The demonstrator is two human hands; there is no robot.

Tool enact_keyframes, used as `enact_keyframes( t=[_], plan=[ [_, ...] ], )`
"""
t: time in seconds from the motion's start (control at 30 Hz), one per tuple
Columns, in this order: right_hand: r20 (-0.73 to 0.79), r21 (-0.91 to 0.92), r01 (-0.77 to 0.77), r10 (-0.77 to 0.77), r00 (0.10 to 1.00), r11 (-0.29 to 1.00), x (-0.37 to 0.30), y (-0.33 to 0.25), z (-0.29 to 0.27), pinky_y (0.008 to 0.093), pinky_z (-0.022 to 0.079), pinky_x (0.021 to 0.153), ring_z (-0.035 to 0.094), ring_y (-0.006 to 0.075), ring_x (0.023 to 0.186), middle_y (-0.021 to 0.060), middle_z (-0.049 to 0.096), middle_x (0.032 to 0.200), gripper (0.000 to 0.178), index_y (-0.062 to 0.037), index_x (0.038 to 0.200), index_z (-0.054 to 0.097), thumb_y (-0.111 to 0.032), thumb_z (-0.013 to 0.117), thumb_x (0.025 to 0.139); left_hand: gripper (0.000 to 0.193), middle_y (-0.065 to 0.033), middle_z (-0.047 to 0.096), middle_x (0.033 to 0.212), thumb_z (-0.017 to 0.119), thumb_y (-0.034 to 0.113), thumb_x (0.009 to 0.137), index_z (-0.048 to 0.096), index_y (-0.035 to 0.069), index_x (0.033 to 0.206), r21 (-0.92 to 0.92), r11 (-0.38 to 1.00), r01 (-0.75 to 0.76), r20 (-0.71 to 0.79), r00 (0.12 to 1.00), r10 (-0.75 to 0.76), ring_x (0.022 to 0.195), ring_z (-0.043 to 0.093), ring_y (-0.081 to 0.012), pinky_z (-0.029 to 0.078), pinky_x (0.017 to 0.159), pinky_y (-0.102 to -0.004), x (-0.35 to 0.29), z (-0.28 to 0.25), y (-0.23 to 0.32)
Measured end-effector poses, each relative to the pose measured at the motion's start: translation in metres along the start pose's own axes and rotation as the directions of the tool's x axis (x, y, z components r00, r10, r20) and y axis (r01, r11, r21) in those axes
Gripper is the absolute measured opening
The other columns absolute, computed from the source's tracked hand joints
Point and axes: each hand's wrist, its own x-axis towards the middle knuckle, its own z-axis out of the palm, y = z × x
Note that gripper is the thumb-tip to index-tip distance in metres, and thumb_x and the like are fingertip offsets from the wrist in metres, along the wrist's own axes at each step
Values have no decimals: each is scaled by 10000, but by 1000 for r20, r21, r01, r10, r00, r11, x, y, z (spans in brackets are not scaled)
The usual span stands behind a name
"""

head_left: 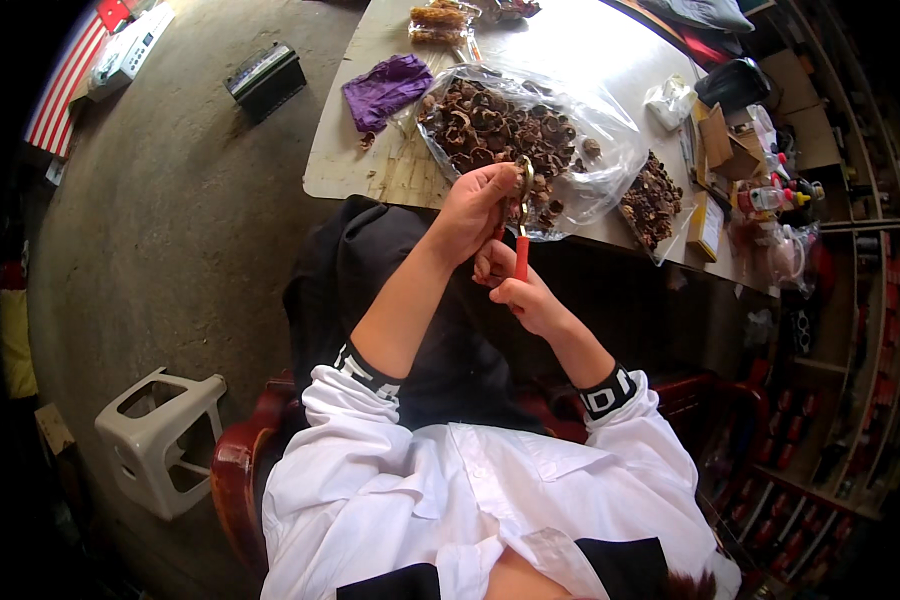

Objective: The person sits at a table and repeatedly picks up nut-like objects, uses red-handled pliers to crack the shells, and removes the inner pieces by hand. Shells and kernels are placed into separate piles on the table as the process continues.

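Note:
My right hand (523,292) is wrapped round the red handles of a metal plier-like tool (523,215), which points away from me over the table's near edge. At its jaws, the fingers of my left hand (475,210) are pinched together. Whatever they hold is mostly hidden and too small to name. Just beyond both hands lies a clear plastic bag (615,125), spread open. In it is a heap of dark brown, curled shell-like pieces (490,125), with a few rounder brown lumps (591,149) at the right.
The pale table (335,165) also bears a purple cloth (388,88), a second brown heap (652,205), and boxes and bottles (765,198) at the right. A black battery-like box (266,80) and a beige plastic stool (160,425) stand on the floor at left. Shelves line the right side.

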Motion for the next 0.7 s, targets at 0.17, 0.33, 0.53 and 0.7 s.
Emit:
enact_keyframes(
  t=[0.17, 0.33, 0.53, 0.7],
  plan=[
    [-23, 85, -90, 93, 995, 992, -2, -5, 6, 232, 363, 758, 379, 70, 690, -22, 372, 809, 253, -120, 812, 376, -131, 555, 634, 546, -23, 591, 954, 615, 476, 859, 550, 3, 1126, 14, 1000, 18, 37, 999, -19, 850, 542, -85, 455, 797, -233, -4, 6, 7],
    [-10, 98, -150, 152, 988, 984, 0, 9, -3, 289, 422, 804, 468, 91, 788, 5, 415, 860, 172, -98, 854, 425, -77, 508, 705, 526, -35, 591, 1002, 604, 459, 875, 543, 7, 1138, -28, 1000, 8, 48, 999, -7, 891, 553, -108, 452, 814, -246, -4, 14, 8],
    [221, 243, -157, 104, 970, 957, -13, -30, -11, 424, 368, 1033, 404, 165, 1204, 86, 445, 1187, 457, -36, 1162, 481, -137, 459, 717, 401, -52, 614, 1020, 592, 351, 916, 543, 6, 1114, -80, 996, 46, 83, 996, -39, 899, 583, -126, 472, 809, -272, 0, 5, 8],
    [312, 89, -190, 154, 938, 978, -24, -55, -22, 456, 350, 1045, 333, 211, 1304, 120, 395, 1326, 598, 9, 1263, 429, -137, 459, 683, 320, -45, 621, 963, 569, 293, 941, 566, 8, 1087, -70, 985, 158, 103, 983, -150, 836, 577, -112, 473, 753, -263, 2, -3, 2]
  ],
)
